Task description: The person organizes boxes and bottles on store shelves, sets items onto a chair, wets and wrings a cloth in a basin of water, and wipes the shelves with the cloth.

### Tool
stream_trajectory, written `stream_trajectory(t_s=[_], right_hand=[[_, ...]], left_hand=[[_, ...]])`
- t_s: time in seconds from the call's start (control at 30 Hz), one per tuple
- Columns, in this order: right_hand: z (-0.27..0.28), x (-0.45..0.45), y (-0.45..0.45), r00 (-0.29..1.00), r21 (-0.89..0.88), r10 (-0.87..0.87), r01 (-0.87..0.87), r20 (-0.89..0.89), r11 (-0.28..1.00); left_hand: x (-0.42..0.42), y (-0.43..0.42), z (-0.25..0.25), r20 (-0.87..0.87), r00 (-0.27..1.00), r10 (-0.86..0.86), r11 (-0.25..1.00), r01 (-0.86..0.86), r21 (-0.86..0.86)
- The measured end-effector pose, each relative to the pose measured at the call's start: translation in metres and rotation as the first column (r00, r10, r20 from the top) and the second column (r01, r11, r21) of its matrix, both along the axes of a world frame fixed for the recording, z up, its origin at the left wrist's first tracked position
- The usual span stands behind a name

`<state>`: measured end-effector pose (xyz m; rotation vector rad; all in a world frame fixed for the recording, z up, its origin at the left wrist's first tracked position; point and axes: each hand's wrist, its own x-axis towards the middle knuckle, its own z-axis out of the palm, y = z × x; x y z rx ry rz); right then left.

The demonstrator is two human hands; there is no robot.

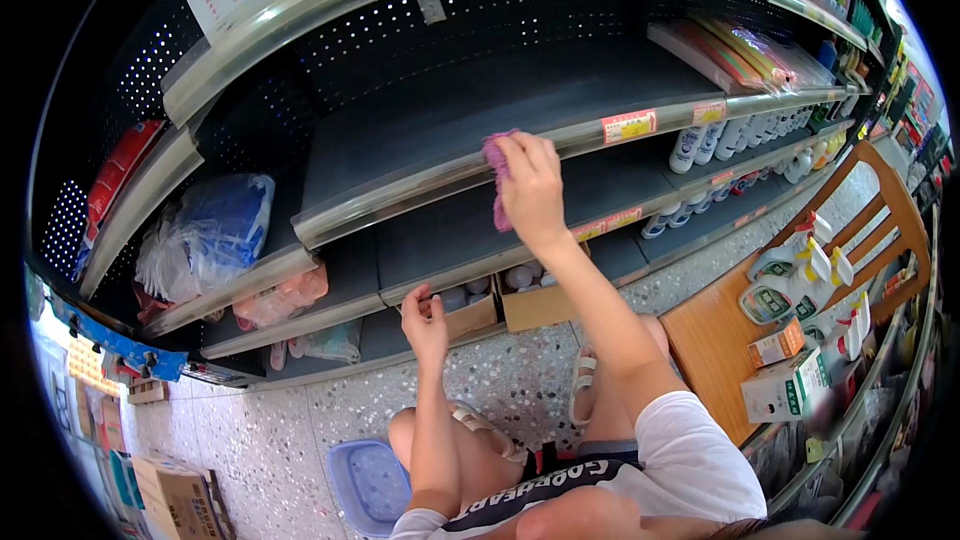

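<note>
My right hand is closed on a purple cloth, which lies against the front edge strip of the dark middle shelf. Part of the cloth hangs below that edge. Lower and to the left, my left hand is near the front edge of a lower shelf, its fingers curled and the fingertips close together. Whether anything small is between those fingers cannot be made out. Cardboard boxes with round items stand just right of my left hand, on the bottom level.
A blue basin is on the speckled floor by my knee. At the right, a wooden chair bears spray bottles and small boxes. White bottles and flat packs are on the shelves; bagged goods lie at the left.
</note>
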<state>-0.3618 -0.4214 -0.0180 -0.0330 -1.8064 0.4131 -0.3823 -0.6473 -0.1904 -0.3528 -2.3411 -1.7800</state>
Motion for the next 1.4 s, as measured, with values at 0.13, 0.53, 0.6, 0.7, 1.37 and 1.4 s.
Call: stream_trajectory(t_s=[0.13, 0.53, 0.6, 0.7, 1.37, 1.4], right_hand=[[-0.002, 0.016, 0.041, 0.996, -0.030, -0.078, 0.079, 0.038, 0.996], [-0.001, 0.020, 0.059, 0.975, -0.147, -0.223, 0.218, -0.021, 0.965], [0.000, 0.020, 0.050, 0.981, -0.173, -0.190, 0.183, -0.025, 0.968], [-0.001, 0.016, 0.035, 0.993, -0.140, -0.119, 0.116, -0.011, 0.983], [-0.021, 0.016, 0.005, 0.998, 0.203, -0.035, 0.024, 0.050, 0.979], [-0.022, 0.017, 0.010, 0.999, 0.199, -0.034, 0.027, 0.036, 0.980]], left_hand=[[0.003, 0.001, -0.001, -0.040, 0.999, -0.011, 0.998, 0.009, -0.060], [0.033, -0.019, 0.015, -0.078, 0.996, -0.037, 0.999, 0.036, -0.017], [0.051, -0.024, 0.029, -0.103, 0.994, -0.046, 0.998, 0.042, -0.037], [0.070, -0.032, 0.043, -0.139, 0.988, -0.071, 0.997, 0.065, -0.048], [0.039, 0.047, 0.133, -0.553, 0.801, -0.229, 0.935, 0.022, -0.355], [0.031, 0.056, 0.137, -0.597, 0.774, -0.211, 0.923, -0.044, -0.383]])
